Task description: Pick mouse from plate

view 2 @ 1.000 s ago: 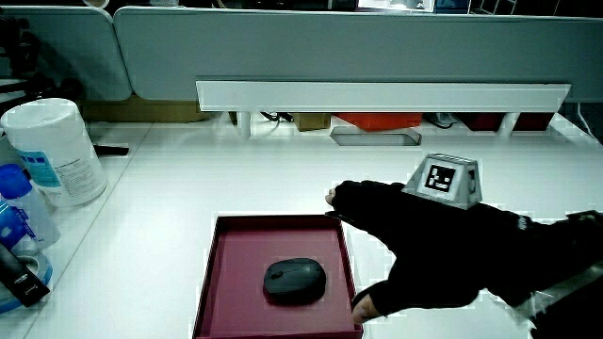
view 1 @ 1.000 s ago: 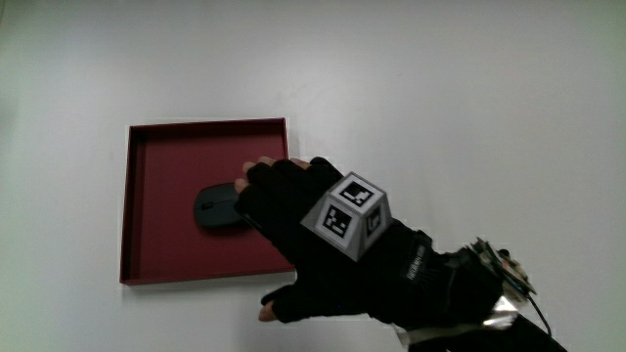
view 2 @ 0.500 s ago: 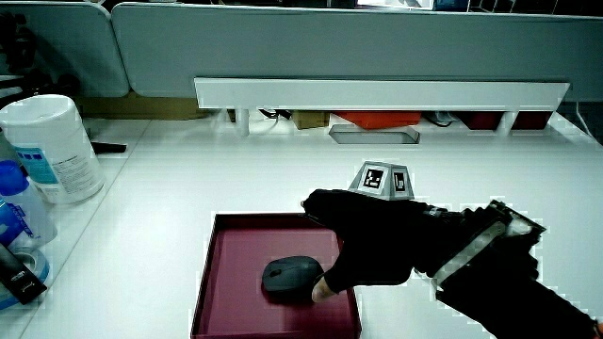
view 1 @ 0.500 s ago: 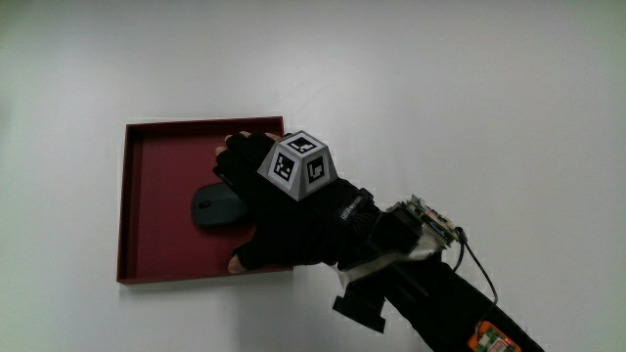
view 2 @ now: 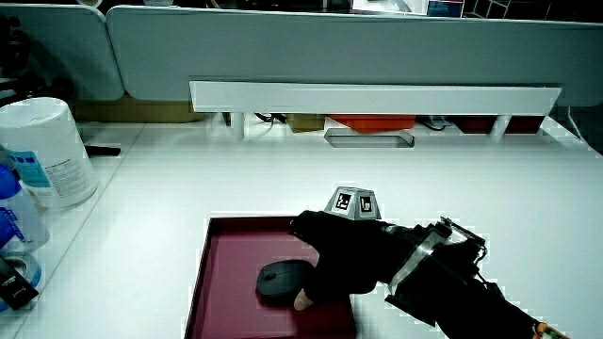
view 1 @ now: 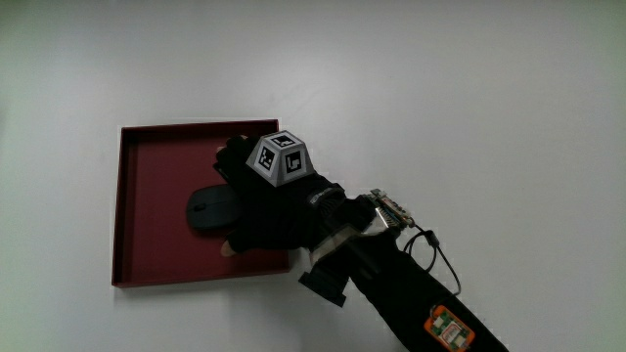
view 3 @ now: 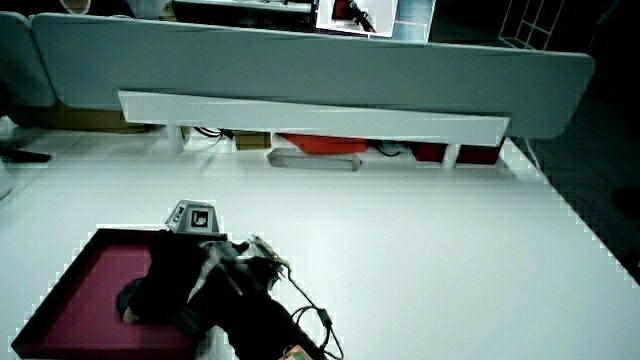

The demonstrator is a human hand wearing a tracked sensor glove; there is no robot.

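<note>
One hand over mouse in red plate; mouse pokes out past fingertips, long axis along forearm. Finger grip: cannot tell.

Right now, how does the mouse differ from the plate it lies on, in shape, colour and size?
The mouse is rounded and dark grey-black; the plate is square and dark red with a raised rim. The mouse is much smaller, covering only a small part of the plate. The hand covers one end of the mouse, while most of the plate stays uncovered. Both rest low and flat on the table.
</note>
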